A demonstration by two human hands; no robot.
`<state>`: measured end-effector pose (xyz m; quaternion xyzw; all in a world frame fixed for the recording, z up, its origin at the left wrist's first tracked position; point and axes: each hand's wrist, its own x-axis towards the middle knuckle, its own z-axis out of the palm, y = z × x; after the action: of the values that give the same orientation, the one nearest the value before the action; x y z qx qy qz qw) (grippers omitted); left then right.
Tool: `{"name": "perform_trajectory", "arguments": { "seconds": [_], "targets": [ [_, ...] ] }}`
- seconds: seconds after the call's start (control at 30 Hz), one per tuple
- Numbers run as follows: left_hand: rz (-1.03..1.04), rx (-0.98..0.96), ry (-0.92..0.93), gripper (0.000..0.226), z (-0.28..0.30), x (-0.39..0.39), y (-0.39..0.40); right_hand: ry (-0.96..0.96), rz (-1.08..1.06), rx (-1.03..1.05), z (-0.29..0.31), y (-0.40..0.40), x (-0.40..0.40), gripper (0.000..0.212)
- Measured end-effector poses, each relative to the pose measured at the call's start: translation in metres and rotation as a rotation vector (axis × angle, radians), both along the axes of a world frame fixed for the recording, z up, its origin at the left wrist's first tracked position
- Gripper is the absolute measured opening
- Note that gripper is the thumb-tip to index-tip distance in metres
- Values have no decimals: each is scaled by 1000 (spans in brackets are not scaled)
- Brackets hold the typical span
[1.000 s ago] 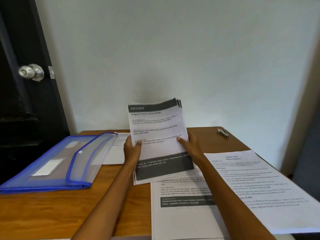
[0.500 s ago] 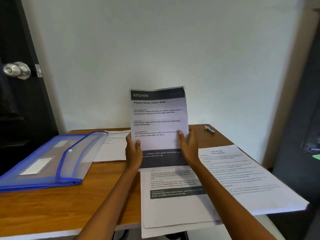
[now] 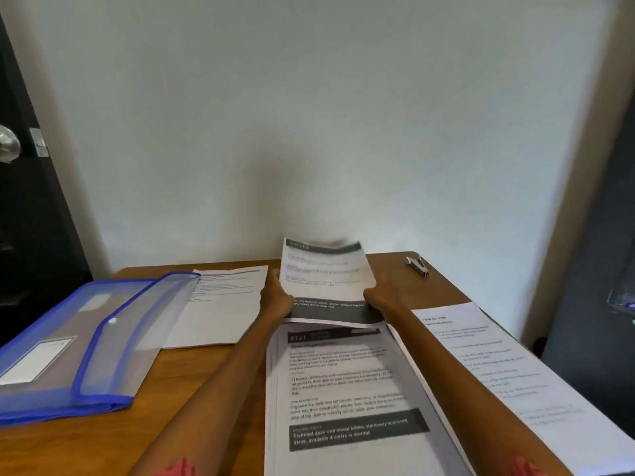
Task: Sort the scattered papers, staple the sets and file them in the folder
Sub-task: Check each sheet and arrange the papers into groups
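A set of printed sheets with a dark header band point(image 3: 324, 273) is tilted back low over the desk, blurred by motion. My left hand point(image 3: 276, 297) grips its left edge and my right hand point(image 3: 378, 297) grips its right edge. In front of it lies a stack of printed pages point(image 3: 343, 389). A further sheet point(image 3: 498, 369) lies to the right and another point(image 3: 223, 304) to the left. The blue translucent folder point(image 3: 86, 338) lies at the desk's left with its flap open. A small metal stapler point(image 3: 417, 266) sits at the back right corner.
The wooden desk point(image 3: 206, 407) stands against a white wall. A dark door with a round knob point(image 3: 7, 144) is at the far left. The right-hand sheet hangs over the desk's right edge.
The held set has dropped from upright to a low backward tilt near the desk. Both hands still grip its sides. The camera view has tipped downward.
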<state>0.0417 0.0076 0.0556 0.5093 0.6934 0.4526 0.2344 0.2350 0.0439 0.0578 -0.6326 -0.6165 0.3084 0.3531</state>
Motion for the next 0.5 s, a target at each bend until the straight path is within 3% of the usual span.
{"name": "perform_trajectory", "arguments": {
  "seconds": [0.1,0.2,0.33,0.43,0.5],
  "targets": [
    [12,-125,86,42,-6,3,22,-108,-4,-110,-8,24,6,5],
    [28,-170,130,35,-16,2,42,-149,-5,-90,-13,42,7,4],
    [50,-170,176,34,-23,-6,65,-100,-5,-47,-17,68,3,6],
    [77,-173,252,32,-30,-12,72,-114,17,-26,-26,80,-5,29],
    [80,-182,284,30,-33,-14,71,-109,46,18,-33,82,-12,32]
  ]
}}
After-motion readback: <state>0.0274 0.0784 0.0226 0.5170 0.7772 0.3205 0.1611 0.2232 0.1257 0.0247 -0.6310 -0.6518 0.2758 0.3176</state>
